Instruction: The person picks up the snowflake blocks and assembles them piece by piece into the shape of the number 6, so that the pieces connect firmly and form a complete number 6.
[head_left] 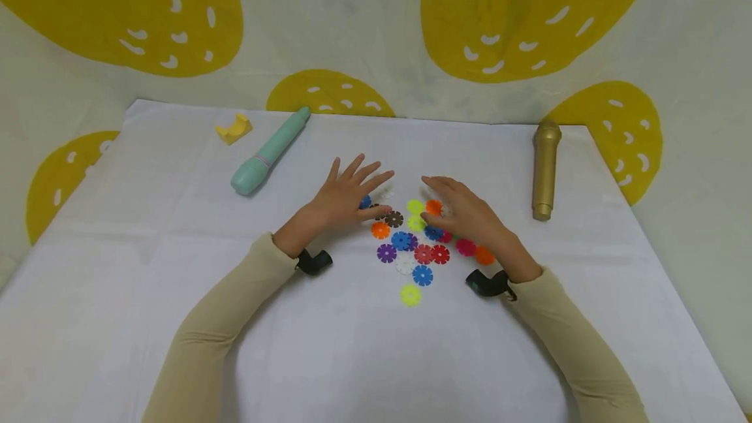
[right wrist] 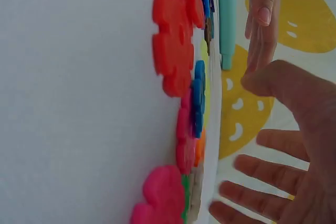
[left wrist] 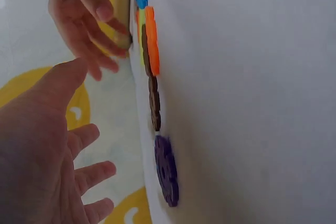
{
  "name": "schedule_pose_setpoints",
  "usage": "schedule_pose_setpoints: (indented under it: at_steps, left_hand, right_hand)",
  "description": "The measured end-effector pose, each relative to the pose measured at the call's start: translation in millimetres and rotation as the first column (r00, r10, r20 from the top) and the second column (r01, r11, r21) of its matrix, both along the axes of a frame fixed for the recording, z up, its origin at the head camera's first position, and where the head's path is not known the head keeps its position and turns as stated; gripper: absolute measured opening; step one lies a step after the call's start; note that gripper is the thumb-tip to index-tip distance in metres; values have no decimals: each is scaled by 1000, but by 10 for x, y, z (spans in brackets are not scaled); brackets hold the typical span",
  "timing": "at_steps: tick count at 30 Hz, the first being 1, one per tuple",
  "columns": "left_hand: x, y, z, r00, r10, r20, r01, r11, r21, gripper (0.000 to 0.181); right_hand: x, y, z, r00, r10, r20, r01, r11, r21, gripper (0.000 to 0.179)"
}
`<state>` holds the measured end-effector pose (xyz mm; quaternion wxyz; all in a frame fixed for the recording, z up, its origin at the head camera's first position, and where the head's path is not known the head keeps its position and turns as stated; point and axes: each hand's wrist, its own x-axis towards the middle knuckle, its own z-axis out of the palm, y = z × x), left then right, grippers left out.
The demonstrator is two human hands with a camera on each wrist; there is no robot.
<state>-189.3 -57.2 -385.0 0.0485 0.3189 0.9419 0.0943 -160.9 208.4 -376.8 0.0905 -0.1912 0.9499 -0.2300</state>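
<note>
Spread over the middle of the white-covered table is a loose cluster of notched plastic discs, among them a purple disc (head_left: 386, 253), a blue disc (head_left: 422, 275), a red disc (head_left: 440, 254) and a yellow-green disc (head_left: 410, 295). My left hand (head_left: 343, 200) hovers over the cluster's left side, fingers spread and holding nothing. In the left wrist view an orange disc (left wrist: 151, 40) and a dark purple disc (left wrist: 166, 171) lie beyond the thumb. Above the right side is my right hand (head_left: 464, 211), its fingers extended and palm facing inward, with a pink disc (right wrist: 160, 198) below it in the right wrist view.
A mint-green microphone-shaped object (head_left: 270, 152) lies at the back left, beside a small yellow curved stand (head_left: 234, 129). At the back right lies a gold microphone-shaped object (head_left: 546, 172). Behind the table hangs a white cloth (head_left: 346, 12) with yellow fruit shapes.
</note>
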Motion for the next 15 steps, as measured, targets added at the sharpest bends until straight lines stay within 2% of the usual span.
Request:
schedule_pose_setpoints:
  at_steps: [5,8,15]
  left_hand:
    - [-7,33,-45,997,-54,56,51,997,49,70]
    - [-15,58,-65,993,-89,73,82,993,88,63]
    - [-10,110,-117,988,-143,60,126,967,222,39]
  right_hand:
    - [-11,-38,-38,999,39,-16,-40,998,-56,55]
    - [-24,-64,-51,999,45,-22,-46,998,-45,48]
    - [-58,-118,-91,998,62,-8,-62,998,-33,42]
